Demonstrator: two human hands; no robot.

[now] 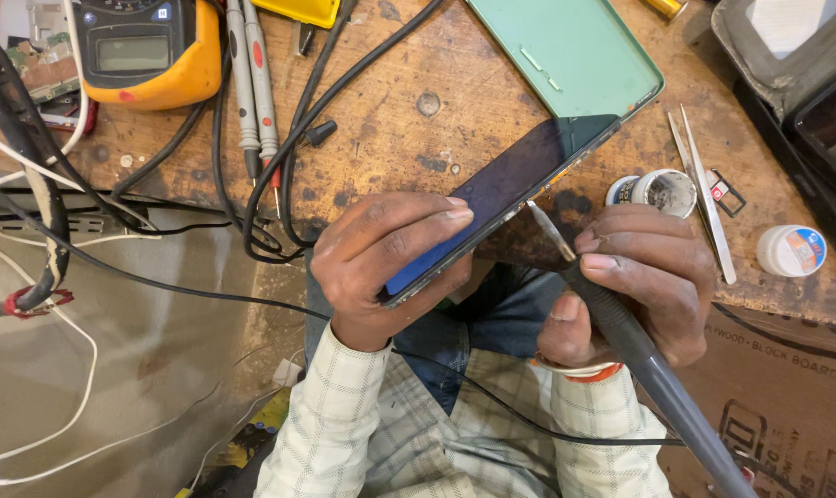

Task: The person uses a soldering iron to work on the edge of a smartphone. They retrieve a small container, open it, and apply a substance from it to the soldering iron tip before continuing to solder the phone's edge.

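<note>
Left hand (390, 254) is gripping the phone (501, 198), fingers wrapped over its dark screen, holding it tilted above the bench (390, 129) edge. Right hand (639, 281) is clamping a grey-handled knife (621, 337), blade tip (545, 226) touching the phone's lower edge, probably at the seam, hard to tell. Green back cover (570, 51) is lying just beyond the phone. Small open pot (667, 191) and tweezers (704, 189) are sitting beside the right hand. Multimeter (146, 51) is sitting at far left.
</note>
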